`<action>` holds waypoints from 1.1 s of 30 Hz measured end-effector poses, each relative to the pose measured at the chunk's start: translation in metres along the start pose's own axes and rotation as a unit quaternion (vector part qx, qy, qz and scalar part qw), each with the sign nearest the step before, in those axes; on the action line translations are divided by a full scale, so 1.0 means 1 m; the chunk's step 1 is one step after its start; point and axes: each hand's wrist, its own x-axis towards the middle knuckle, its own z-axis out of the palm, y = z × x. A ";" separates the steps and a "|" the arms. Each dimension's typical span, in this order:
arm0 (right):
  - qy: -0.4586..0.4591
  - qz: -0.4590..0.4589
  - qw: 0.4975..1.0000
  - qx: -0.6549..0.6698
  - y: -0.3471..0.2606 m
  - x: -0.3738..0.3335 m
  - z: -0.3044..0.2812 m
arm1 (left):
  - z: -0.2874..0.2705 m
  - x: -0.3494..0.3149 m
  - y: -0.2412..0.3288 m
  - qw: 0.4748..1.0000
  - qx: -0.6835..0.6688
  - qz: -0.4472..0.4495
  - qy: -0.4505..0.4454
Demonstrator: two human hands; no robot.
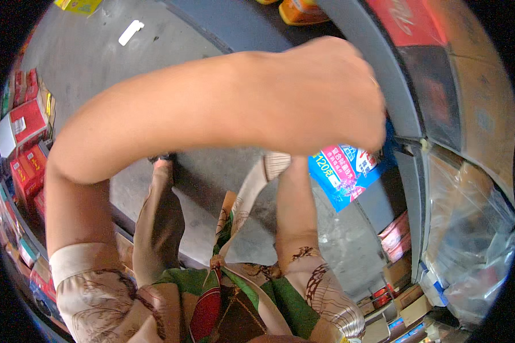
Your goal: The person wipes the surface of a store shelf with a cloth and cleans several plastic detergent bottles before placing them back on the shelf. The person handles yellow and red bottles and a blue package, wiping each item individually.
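My left arm bends across the view, and my left hand (340,94) is curled closed at the right, its back toward me. Its fingers are turned away, so what they hold, if anything, is hidden. Just below it shows a blue and pink plastic packet (342,174), its upper part covered by the hand. My right forearm (296,206) rises from below and passes behind my left forearm, which hides the right hand. Which hand bears the packet I cannot tell.
Grey shelving (377,63) stands at the right, with red and brown cartons (486,86) and clear plastic wrap (469,228). Red boxes (28,166) are stacked at the left. An orange container (302,12) sits at the top. A white piece (131,32) lies on the grey floor (171,40).
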 end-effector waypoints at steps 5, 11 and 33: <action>0.029 -0.020 0.999 -0.030 -0.032 -0.018 -0.008 | 0.047 0.003 0.010 0.992 -0.036 -0.075 0.099; 0.034 -0.010 0.998 -0.058 -0.040 -0.031 -0.007 | 0.072 -0.011 0.008 0.931 -0.275 -0.144 0.191; 0.127 -0.034 0.986 -0.100 -0.045 0.055 -0.022 | 0.132 0.074 -0.094 0.958 -0.125 -0.254 -0.052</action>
